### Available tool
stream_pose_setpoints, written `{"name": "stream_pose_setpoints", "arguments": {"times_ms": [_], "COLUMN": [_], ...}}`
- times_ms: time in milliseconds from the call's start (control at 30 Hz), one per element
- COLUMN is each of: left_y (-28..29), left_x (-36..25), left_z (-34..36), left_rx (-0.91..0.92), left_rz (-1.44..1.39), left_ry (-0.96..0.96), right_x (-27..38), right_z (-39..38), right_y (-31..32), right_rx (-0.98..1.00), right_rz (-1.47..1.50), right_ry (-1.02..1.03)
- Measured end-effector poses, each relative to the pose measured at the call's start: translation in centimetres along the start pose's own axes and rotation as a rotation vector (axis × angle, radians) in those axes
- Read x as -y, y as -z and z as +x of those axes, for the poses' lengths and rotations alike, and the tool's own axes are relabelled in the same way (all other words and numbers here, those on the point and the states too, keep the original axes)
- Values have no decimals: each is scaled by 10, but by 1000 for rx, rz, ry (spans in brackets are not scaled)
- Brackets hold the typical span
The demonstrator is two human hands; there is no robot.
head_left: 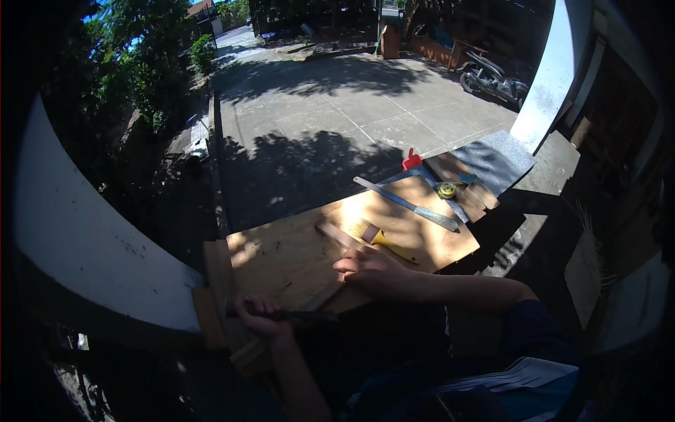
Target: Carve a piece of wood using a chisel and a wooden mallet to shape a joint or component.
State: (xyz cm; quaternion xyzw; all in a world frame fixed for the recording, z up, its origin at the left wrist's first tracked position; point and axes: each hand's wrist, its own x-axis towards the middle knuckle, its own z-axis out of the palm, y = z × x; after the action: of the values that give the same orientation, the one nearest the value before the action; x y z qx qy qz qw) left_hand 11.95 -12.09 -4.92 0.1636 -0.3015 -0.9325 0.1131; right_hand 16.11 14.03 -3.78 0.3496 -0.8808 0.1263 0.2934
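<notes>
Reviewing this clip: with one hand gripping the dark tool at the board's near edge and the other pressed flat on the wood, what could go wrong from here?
1. The right hand rests on the wooden board close to the dark tool held by the left hand; a slip might reach its fingers.
2. The board appears to overhang its support on the right, so pressure could tip it.
3. The brush, metal ruler and tape measure lie loose and might slide off.

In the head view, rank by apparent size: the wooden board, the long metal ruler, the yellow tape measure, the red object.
1. wooden board, by far the largest.
2. long metal ruler.
3. red object and yellow tape measure: both small and look alike, so unranked.
</notes>
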Motion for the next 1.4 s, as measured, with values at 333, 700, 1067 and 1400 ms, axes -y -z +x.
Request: {"name": "stream_pose_setpoints", "arguments": {"times_ms": [333, 700, 1067, 1400], "left_y": [2, 5, 0, 0], "left_x": [1, 2, 1, 1], "left_z": [-2, 1, -1, -1], "left_rx": [29, 17, 2, -23], "left_rz": [-9, 15, 27, 20], "left_ry": [-59, -48, -55, -35], "right_x": [8, -2, 7, 9], "right_z": [-2, 2, 2, 4], "right_y": [14, 3, -2, 0], "right_rx": [475, 433, 465, 495], "right_rz": [77, 140, -55, -185], "right_ry": [-109, -110, -100, -47]}}
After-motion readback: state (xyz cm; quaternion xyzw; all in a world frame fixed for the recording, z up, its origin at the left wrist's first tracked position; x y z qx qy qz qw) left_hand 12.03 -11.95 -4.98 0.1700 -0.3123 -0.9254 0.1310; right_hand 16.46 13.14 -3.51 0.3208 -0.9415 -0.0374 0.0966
